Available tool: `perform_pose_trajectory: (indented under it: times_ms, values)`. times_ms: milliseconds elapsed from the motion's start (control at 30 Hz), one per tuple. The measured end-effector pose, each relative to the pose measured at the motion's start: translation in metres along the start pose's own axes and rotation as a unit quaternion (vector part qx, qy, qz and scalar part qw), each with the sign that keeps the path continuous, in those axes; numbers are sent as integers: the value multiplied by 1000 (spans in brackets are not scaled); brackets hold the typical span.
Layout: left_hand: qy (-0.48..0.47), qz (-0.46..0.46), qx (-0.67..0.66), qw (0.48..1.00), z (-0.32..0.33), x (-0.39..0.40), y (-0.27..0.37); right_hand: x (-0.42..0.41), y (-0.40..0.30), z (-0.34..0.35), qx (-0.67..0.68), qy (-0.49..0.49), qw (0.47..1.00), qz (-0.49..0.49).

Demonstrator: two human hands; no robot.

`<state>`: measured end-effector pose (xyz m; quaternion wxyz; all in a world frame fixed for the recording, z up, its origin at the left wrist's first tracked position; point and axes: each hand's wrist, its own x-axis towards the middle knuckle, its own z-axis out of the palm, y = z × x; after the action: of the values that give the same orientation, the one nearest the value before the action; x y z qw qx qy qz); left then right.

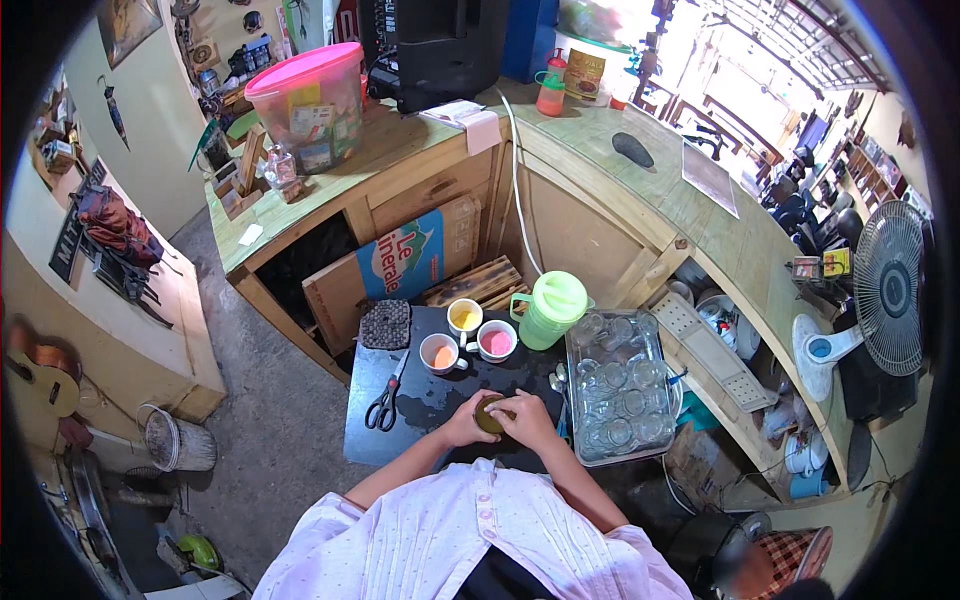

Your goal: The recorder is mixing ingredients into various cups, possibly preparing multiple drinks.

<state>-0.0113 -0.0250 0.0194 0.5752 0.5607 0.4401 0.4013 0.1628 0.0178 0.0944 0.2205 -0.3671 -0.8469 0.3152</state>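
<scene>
Close to my body, my left hand (462, 424) wraps around the side of a small round olive-green container (487, 424). The fingers of my right hand (526, 424) grip its top and near side; whether a lid or the contents show there is unclear. Beyond my hands stand three white cups, one with yellow contents (465, 319), one with orange contents (442, 357) and one with pink contents (496, 343). Scissors (384, 405) with black handles lie to the left on the dark tabletop (360, 442). Spoons (558, 379) lie to the right of my right hand.
A lidded green pitcher (553, 319) stands behind the cups. At right, a tray (626, 454) holds several upturned glass mugs (634, 403). A beaded mat (385, 325) lies at the back left corner. A wooden counter (592, 150) curves around, with an electric fan (891, 289) on the right.
</scene>
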Motion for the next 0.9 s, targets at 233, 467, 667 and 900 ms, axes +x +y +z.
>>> perform_pose_trajectory:
  times_ms: [233,467,667,900]
  values:
    - [7,19,25,999,0,1,-2,2,-4,1,16,42,999,-5]
    - [2,6,27,1000,0,1,3,0,1,3,55,49,997,-10]
    - [-1,3,30,1000,0,0,2,-1,5,3,37,16,999,-10]
    - [3,28,31,999,-1,1,0,0,0,2,9,28,999,-20]
